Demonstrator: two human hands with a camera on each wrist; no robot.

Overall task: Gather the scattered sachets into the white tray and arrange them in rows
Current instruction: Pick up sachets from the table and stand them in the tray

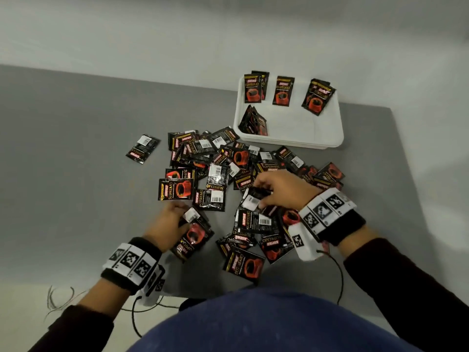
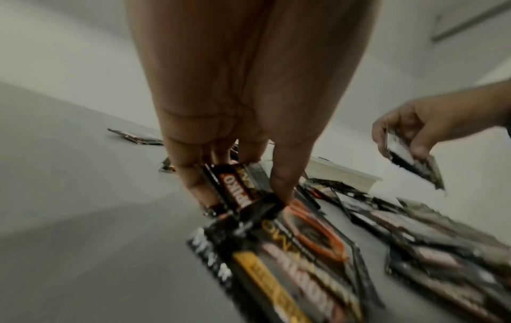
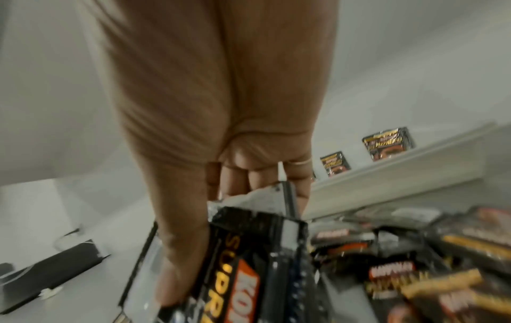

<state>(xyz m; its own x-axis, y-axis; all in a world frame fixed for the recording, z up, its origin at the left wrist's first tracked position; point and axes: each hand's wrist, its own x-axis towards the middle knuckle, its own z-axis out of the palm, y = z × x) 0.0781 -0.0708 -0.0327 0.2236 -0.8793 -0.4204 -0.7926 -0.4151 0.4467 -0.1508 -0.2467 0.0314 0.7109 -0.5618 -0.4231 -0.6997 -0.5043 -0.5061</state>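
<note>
Several black-and-red coffee sachets [image 1: 223,174] lie heaped on the grey table. The white tray [image 1: 327,133] sits at the far right with several sachets [image 1: 283,90] standing in it. My left hand [image 1: 172,219] pinches a small stack of sachets [image 1: 195,232] near the heap's front left; in the left wrist view thumb and fingers [image 2: 279,181] grip a sachet [image 2: 235,185]. My right hand [image 1: 276,189] holds a few sachets [image 1: 253,198] above the heap's middle. In the right wrist view the thumb [image 3: 179,251] presses on these sachets [image 3: 249,262].
One sachet [image 1: 142,148] lies apart at the heap's left. The table's front edge and dark cables [image 1: 337,280] run near my body. Bare grey table [image 1: 63,161] spreads to the left. A white wall rises behind the tray.
</note>
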